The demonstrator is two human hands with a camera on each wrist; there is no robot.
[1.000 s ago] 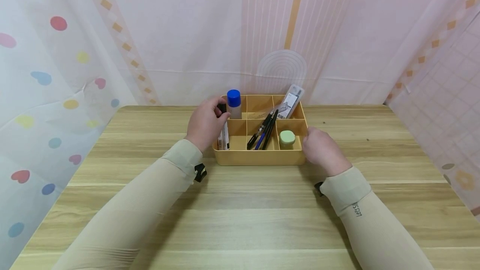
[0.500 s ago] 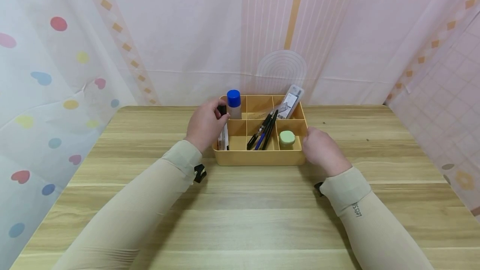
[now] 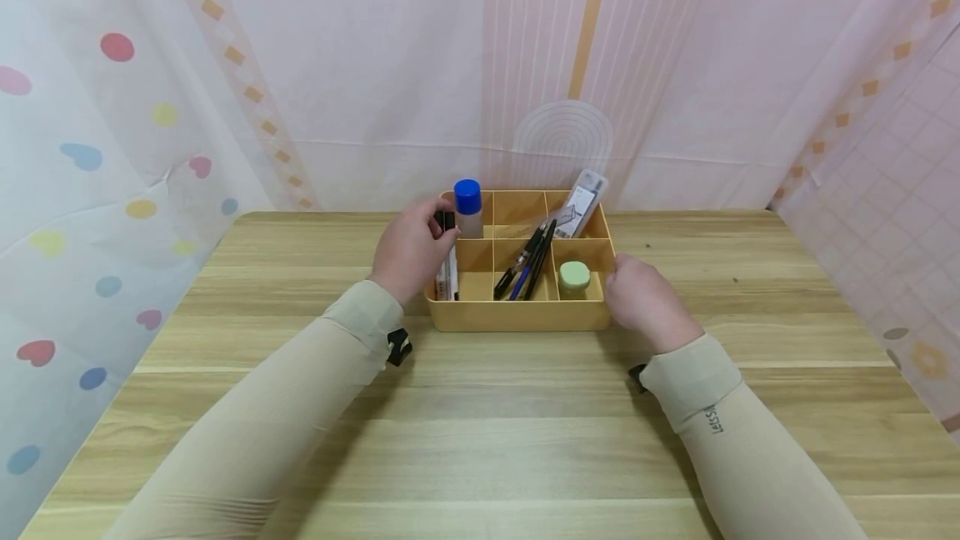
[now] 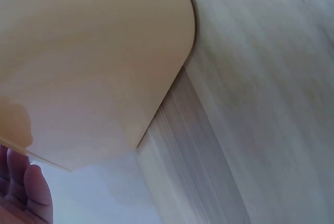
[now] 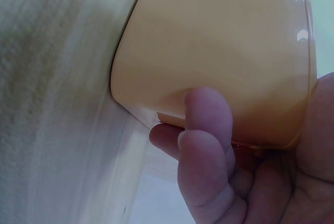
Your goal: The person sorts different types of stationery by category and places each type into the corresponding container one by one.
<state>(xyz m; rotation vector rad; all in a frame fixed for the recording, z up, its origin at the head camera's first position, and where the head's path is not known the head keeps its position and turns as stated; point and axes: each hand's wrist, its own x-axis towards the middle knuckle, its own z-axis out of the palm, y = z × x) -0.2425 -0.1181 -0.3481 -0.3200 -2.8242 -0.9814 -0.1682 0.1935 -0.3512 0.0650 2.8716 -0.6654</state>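
A yellow desk organizer point(image 3: 521, 317) with several compartments stands on the wooden table. My left hand point(image 3: 411, 250) is at its left end, thumb and fingers pinching black-capped white markers point(image 3: 447, 269) that lean in the front left compartment. In the left wrist view, curled fingers point(image 4: 32, 190) show beside the organizer's rim. On the other side, my right hand point(image 3: 647, 300) grips the organizer's right wall. The right wrist view has bent fingers point(image 5: 206, 114) against that wall. Black and blue pens point(image 3: 534, 261) lie in the middle compartment.
A blue-capped bottle point(image 3: 468, 198) stands in the back left compartment. At back right leans a clear case point(image 3: 581, 205) with a white label. A pale green lidded item point(image 3: 574, 275) sits front right. Patterned cloth point(image 3: 375, 65) hangs behind the table point(image 3: 517, 432).
My left fingertips have shifted very slightly, and more of the black marker caps shows between them. My right hand and the organizer have stayed in place.
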